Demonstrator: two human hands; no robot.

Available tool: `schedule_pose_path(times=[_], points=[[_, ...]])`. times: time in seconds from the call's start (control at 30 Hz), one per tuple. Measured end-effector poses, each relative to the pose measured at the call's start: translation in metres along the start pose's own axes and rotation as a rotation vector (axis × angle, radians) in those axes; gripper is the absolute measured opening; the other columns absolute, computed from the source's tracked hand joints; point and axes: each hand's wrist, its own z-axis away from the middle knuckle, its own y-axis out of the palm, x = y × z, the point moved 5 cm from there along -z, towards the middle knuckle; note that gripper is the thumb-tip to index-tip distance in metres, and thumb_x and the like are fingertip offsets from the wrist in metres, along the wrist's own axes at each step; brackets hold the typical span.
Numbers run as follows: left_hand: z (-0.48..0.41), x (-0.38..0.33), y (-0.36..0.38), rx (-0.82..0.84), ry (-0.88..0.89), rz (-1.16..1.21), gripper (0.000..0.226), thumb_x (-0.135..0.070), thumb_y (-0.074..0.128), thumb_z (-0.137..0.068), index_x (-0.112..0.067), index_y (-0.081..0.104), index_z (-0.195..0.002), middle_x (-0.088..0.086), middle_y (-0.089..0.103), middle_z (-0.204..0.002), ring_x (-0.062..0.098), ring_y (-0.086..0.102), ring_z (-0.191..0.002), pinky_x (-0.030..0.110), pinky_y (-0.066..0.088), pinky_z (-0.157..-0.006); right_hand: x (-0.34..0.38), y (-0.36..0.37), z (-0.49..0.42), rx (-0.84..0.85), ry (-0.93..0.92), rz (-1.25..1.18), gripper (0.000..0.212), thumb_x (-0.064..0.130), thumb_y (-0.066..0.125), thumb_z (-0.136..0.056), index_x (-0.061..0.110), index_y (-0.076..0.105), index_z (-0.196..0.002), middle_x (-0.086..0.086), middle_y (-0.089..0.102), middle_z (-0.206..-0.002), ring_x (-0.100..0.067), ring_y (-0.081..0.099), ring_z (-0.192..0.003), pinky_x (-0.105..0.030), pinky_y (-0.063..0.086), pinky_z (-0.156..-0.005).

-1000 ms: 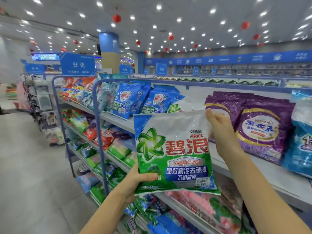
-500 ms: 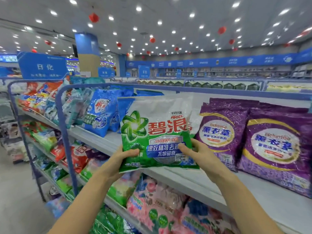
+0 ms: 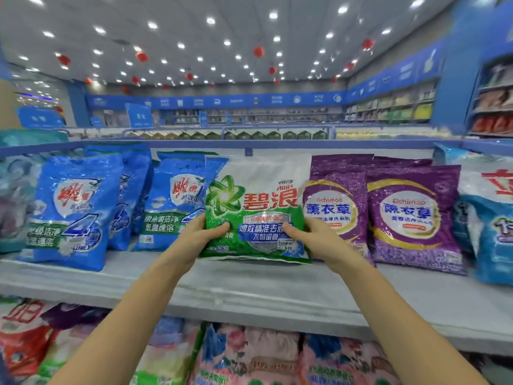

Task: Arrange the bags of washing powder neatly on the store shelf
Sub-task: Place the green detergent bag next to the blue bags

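Observation:
A green and white bag of washing powder [image 3: 255,201] stands upright on the grey top shelf [image 3: 249,290], in the gap between blue bags and purple bags. My left hand [image 3: 202,234] grips its lower left edge, thumb on the front. My right hand [image 3: 311,237] grips its lower right edge the same way. The blue bags [image 3: 72,209] lean in a row to the left, one [image 3: 175,207] touching the green bag. Two purple bags [image 3: 410,218] stand to the right, the nearer one [image 3: 336,207] against the green bag.
A light blue and white bag [image 3: 491,218] stands at the far right of the shelf. Pink, red and green bags [image 3: 249,357] fill the shelf below. A blue rail [image 3: 249,144] runs behind the bags. More store shelving [image 3: 388,109] lines the far walls.
The green bag has moved away from me and onto the top shelf, into the gap between blue and purple bags. My view has turned to face the shelf squarely.

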Motion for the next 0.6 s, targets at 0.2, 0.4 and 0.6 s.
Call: schedule_pose_path(times=[0.2, 0.4, 0.6], points=[[-0.013, 0.039, -0.007, -0.023, -0.111, -0.091, 0.038, -0.017, 0.063, -0.086, -0.010, 0.051, -0.121, 0.010, 0.064, -0.116, 0.024, 0.061, -0.102, 0.040, 0.046, -0.094, -0.021, 0.017, 0.012, -0.077, 0.058, 0.222, 0.045, 0.024, 0.066, -0.085, 0.014, 0.046, -0.124, 0.006, 0.056, -0.111, -0.011, 0.056, -0.102, -0.033, 0.049, -0.093], [-0.017, 0.044, -0.004, -0.038, -0.196, 0.064, 0.032, 0.001, 0.054, -0.087, -0.005, 0.047, -0.118, 0.009, 0.061, -0.096, 0.018, 0.057, -0.079, 0.030, 0.048, -0.065, -0.019, 0.024, 0.017, -0.125, 0.065, 0.263, 0.037, 0.023, 0.061, -0.088, 0.018, 0.045, -0.121, 0.001, 0.058, -0.118, -0.013, 0.057, -0.102, -0.034, 0.048, -0.093], [-0.020, 0.044, -0.011, -0.089, -0.219, 0.128, 0.040, -0.002, 0.056, -0.087, -0.005, 0.046, -0.125, 0.015, 0.060, -0.113, 0.026, 0.060, -0.088, 0.039, 0.052, -0.079, -0.017, 0.026, 0.023, -0.210, 0.076, 0.217, 0.056, 0.020, 0.062, -0.088, 0.015, 0.033, -0.135, -0.004, 0.052, -0.132, -0.016, 0.052, -0.112, -0.039, 0.046, -0.098]])
